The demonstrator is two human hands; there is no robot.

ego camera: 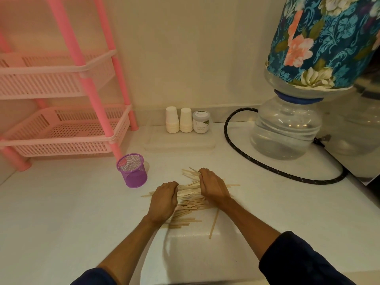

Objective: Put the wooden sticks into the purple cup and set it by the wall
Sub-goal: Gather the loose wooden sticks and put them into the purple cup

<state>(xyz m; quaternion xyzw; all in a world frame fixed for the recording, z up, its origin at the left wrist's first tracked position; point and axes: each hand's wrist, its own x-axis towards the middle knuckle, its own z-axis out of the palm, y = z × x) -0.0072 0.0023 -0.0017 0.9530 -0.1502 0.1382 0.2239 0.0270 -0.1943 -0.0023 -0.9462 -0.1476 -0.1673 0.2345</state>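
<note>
A loose pile of thin wooden sticks (189,199) lies on the white counter (72,212) in the middle of the view. My left hand (164,199) and my right hand (212,187) sit on either side of the pile, fingers curled inward around the sticks between them. One stick (213,224) lies apart at the pile's near right. The purple mesh cup (132,170) stands upright to the left of the pile, a short way beyond my left hand, and looks empty.
A pink plastic rack (67,128) stands at the back left, one leg touching the cup. Two stacks of white cups (172,120) and a small jar (201,121) stand by the wall. A water dispenser bottle (285,128) and a black hose (273,168) fill the right.
</note>
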